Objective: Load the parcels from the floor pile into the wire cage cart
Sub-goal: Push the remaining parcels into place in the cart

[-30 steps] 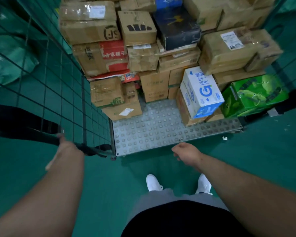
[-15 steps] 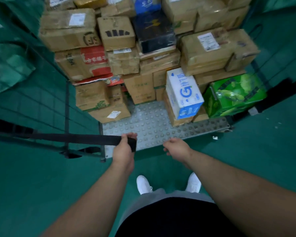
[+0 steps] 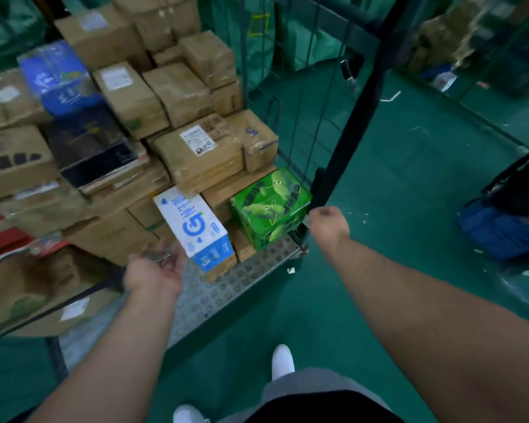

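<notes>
The left hand point(image 3: 155, 271) cups a blurred metal clasp point(image 3: 161, 255) before stacked brown cardboard parcels point(image 3: 196, 154); the right hand point(image 3: 329, 223) curls beside the dark metal cage post point(image 3: 348, 141), its grip unclear

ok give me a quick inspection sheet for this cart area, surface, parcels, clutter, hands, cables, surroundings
surface: studded metal cart floor, front strip bare
job's things: brown boxes stacked deep in the cart; white-and-blue box and green box in front
clutter: paper scraps on the green floor
hands: left hand palm up, holds the strap's blurred metal end; right hand curled beside the dark post, contact unclear
cables: nothing seen; one dark strap
surroundings: blurred blue thing at right
</notes>
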`<move>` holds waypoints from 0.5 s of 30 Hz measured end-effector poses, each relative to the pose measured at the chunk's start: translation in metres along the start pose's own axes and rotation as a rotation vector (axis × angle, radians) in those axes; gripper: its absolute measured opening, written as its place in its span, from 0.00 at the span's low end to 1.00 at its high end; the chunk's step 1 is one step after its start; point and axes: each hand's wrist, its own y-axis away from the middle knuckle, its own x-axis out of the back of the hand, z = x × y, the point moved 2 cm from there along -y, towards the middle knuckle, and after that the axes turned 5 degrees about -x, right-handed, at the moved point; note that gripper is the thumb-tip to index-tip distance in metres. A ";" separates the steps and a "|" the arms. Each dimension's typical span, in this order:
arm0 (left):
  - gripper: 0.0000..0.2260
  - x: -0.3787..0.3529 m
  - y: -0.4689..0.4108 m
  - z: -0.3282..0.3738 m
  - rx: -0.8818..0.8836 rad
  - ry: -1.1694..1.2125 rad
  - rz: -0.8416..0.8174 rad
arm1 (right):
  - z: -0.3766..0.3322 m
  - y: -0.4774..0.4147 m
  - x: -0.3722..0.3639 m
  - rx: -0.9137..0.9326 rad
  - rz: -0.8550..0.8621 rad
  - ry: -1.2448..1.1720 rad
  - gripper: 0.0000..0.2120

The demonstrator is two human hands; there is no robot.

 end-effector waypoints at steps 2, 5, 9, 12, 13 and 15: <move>0.14 -0.004 -0.007 -0.001 -0.025 -0.024 0.043 | -0.022 -0.028 0.027 0.020 0.083 -0.001 0.13; 0.17 -0.001 -0.008 -0.008 -0.037 -0.009 0.104 | -0.059 -0.051 0.046 0.035 0.139 -0.058 0.31; 0.17 0.012 -0.009 -0.015 -0.015 -0.049 0.187 | -0.091 -0.078 0.048 -0.007 0.120 -0.143 0.42; 0.15 0.012 -0.013 -0.015 -0.028 -0.092 0.190 | -0.095 -0.089 0.050 0.048 0.156 -0.064 0.23; 0.14 0.011 -0.015 -0.014 -0.037 -0.100 0.181 | -0.095 -0.089 0.046 0.068 0.142 -0.063 0.19; 0.14 0.009 -0.019 -0.013 -0.046 -0.117 0.167 | -0.093 -0.087 0.034 0.113 0.086 -0.066 0.14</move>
